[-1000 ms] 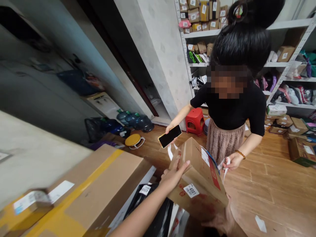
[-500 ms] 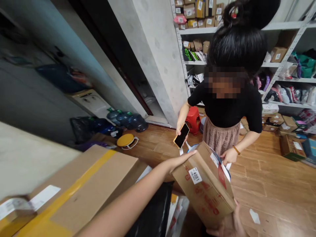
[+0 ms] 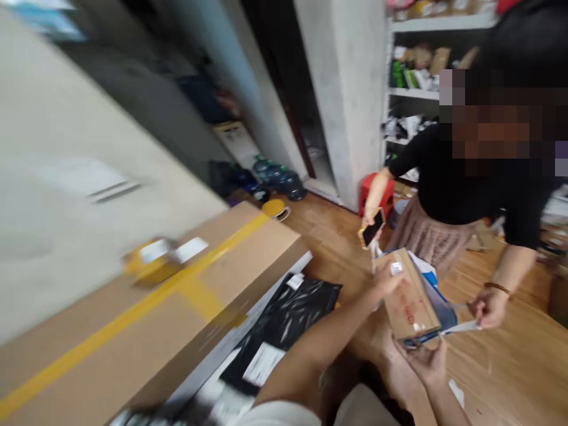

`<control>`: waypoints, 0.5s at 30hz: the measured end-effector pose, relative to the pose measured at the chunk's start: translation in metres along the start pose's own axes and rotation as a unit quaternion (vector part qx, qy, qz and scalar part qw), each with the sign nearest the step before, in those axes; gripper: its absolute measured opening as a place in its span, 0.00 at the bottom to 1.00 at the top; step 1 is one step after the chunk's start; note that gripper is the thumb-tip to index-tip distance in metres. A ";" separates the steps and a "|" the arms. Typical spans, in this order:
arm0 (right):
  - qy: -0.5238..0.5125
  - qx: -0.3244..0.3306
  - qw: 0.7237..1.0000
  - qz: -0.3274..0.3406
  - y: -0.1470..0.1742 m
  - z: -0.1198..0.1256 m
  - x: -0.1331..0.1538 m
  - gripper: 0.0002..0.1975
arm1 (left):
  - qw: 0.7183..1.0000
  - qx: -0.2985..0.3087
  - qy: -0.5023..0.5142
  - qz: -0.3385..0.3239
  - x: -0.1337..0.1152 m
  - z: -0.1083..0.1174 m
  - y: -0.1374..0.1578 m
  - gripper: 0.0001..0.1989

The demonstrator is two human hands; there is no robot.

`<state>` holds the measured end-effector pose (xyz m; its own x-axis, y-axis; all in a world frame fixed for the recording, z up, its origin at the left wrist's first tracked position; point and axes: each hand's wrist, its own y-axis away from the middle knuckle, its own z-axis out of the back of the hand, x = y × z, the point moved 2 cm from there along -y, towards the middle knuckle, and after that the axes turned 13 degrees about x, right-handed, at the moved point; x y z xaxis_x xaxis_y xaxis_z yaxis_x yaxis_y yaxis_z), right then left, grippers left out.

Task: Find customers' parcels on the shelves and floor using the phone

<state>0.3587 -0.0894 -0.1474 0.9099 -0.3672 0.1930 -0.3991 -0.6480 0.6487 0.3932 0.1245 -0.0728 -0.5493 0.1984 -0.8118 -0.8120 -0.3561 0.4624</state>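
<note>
A cardboard box (image 3: 409,303) with red print and a small white label sits tilted, partly inside a blue and white carrier bag (image 3: 449,312). At its upper left end, my left hand (image 3: 387,283) lies against the box with fingers over its face. My right hand (image 3: 423,360) cups the lower end from below, where the bag's edge also shows. Across from me, another person's hand (image 3: 489,306) pulls a white bag strap outward. That person's other hand holds a phone (image 3: 371,228) beside a second strap.
To my left, a large carton (image 3: 146,355) with yellow tape carries a small taped parcel (image 3: 153,260). A black plastic parcel (image 3: 284,319) lies beside it. Behind are a red stool (image 3: 377,192), water bottles (image 3: 279,177) and parcel shelves (image 3: 415,92).
Both hands have lowered the cardboard box into the mouth of the bag. The other person's strap hand has moved outward to the right. My view has swung left.
</note>
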 end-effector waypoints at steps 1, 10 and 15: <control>0.014 -0.022 1.000 0.005 -0.003 -0.001 0.007 0.25 | 1.000 -0.014 0.015 -0.022 0.011 -0.006 0.016 0.27; 0.449 -0.016 0.893 0.020 -0.027 -0.056 -0.079 0.20 | 0.864 -0.425 0.142 0.229 0.208 0.035 0.255 0.26; 0.664 -0.007 0.746 0.047 -0.106 -0.127 -0.145 0.17 | 0.807 -0.435 0.261 0.302 0.263 0.037 0.311 0.17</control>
<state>0.2835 0.1174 -0.1509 0.1912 0.5802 0.7918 -0.4764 -0.6504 0.5916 -0.0114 0.0994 -0.1296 -0.4501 -0.5829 -0.6765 0.1437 -0.7950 0.5893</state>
